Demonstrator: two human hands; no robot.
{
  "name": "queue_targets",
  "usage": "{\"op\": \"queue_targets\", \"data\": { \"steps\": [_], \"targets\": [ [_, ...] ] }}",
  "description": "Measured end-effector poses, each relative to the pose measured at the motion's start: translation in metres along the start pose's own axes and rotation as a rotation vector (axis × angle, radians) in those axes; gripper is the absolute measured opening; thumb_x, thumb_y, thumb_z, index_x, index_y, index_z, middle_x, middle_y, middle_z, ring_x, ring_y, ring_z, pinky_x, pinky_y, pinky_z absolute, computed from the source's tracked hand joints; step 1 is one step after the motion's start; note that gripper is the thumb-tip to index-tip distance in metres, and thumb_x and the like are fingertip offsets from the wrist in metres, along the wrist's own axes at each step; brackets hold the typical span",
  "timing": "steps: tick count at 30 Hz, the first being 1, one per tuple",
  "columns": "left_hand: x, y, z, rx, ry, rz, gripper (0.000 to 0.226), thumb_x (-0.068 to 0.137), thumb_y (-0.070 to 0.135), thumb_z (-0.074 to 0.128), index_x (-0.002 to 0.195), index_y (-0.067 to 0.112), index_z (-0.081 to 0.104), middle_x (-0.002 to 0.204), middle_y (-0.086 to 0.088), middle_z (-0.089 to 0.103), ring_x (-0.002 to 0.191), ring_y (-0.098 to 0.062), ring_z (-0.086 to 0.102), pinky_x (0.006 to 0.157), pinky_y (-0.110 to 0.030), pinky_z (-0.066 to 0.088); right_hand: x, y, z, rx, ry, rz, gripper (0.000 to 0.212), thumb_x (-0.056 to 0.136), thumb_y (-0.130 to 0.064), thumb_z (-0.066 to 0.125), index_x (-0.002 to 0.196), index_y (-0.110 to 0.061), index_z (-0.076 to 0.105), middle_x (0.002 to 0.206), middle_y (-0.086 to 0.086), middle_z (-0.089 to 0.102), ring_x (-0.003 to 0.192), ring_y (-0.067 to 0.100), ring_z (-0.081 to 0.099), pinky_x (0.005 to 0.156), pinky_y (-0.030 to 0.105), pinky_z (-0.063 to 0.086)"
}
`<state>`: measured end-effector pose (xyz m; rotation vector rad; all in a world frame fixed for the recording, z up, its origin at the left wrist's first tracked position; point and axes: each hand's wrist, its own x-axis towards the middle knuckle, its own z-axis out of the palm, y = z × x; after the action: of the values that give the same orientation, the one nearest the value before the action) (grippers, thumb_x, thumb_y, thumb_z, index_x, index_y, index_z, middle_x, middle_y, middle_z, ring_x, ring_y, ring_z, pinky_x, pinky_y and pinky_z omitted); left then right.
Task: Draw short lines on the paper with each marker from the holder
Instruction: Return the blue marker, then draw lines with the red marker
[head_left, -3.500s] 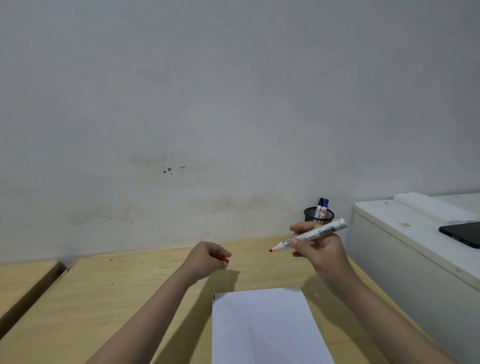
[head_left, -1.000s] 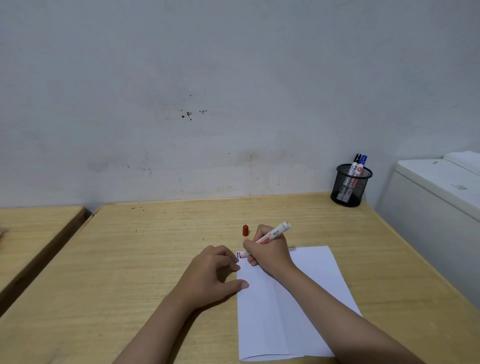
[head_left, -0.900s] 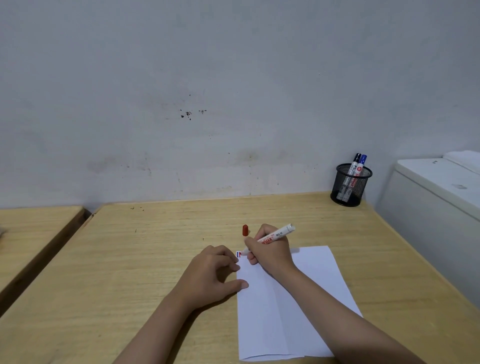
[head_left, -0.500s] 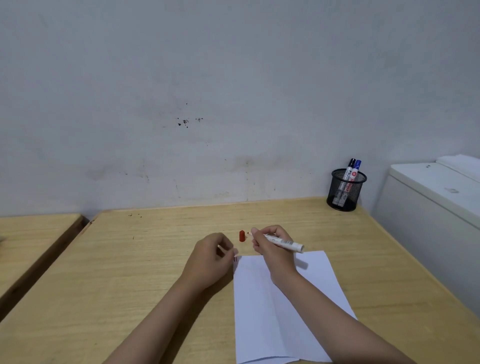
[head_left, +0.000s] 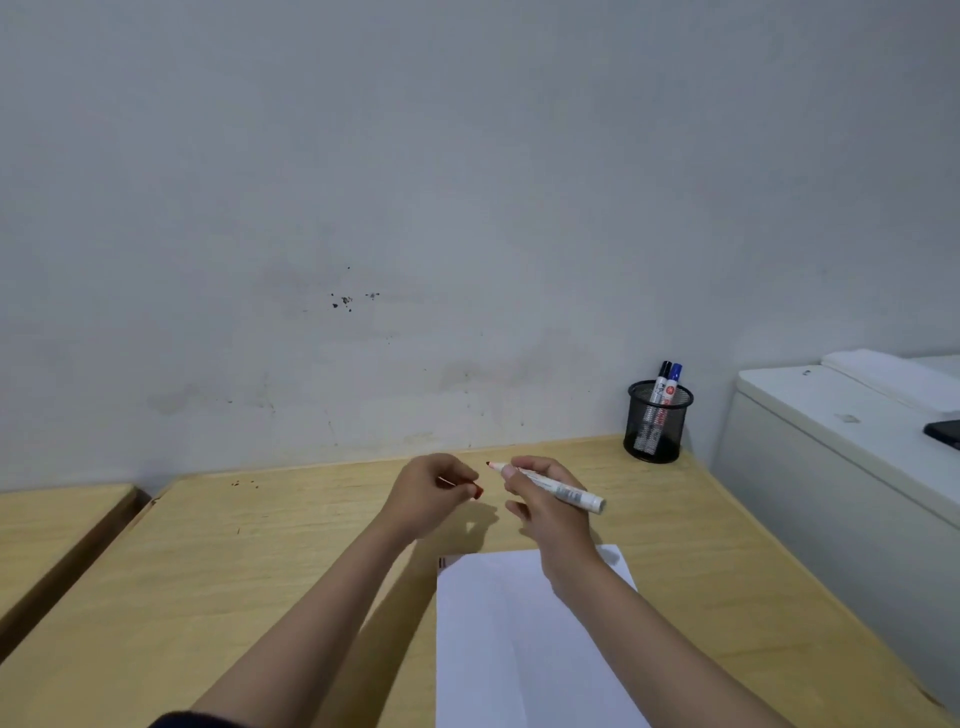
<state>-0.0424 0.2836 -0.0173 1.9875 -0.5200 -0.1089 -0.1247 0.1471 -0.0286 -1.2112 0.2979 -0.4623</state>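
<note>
The red marker (head_left: 550, 486) is being recapped, judging by the hands just right of the frame's centre. The right hand (head_left: 545, 509) grips the marker's barrel, its bare red tip pointing left. The left hand (head_left: 428, 493) is curled, pinching the small red cap (head_left: 478, 490) at its fingertips, just apart from the tip. Short marks (head_left: 442, 563) show at the upper left corner of the paper (head_left: 519, 649), low in the frame. Next, cap and tip need lining up and pressing together; then the black mesh holder (head_left: 658, 422), at centre right, offers its black marker (head_left: 661, 382) and blue marker (head_left: 672, 384).
</note>
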Motion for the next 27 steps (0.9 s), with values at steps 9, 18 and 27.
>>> {"op": "queue_targets", "data": {
  "steps": [9,18,27],
  "targets": [
    [-0.009,0.053,0.002,-0.557,-0.105,-0.106,0.011,0.084,0.004,0.063,0.094,0.007,0.066,0.084,-0.005,0.068,0.071,-0.010,0.067,0.078,-0.028,0.050,-0.009,-0.042,-0.017,-0.016,0.013,-0.152,0.010,0.080,-0.007,0.070,0.075,-0.015,0.068,0.075,0.002,0.065,0.077,0.017,0.060,0.068,0.032,0.050],
    [-0.017,0.083,0.016,-0.567,-0.240,-0.054,0.009,0.083,0.003,0.064,0.088,0.007,0.069,0.076,-0.003,0.070,0.071,-0.012,0.067,0.075,-0.025,0.053,-0.021,-0.075,-0.041,-0.162,-0.084,-0.296,0.005,0.075,-0.011,0.075,0.077,-0.012,0.071,0.071,0.002,0.068,0.067,0.012,0.063,0.064,0.024,0.049],
    [-0.021,0.104,0.032,-0.786,-0.209,-0.012,0.009,0.083,0.001,0.061,0.086,0.002,0.069,0.072,-0.004,0.072,0.066,-0.011,0.066,0.069,-0.022,0.058,-0.019,-0.104,-0.050,-0.162,-0.156,-0.327,0.006,0.080,-0.013,0.072,0.084,-0.018,0.071,0.062,-0.007,0.068,0.061,0.008,0.061,0.056,0.022,0.051]
  ]
}}
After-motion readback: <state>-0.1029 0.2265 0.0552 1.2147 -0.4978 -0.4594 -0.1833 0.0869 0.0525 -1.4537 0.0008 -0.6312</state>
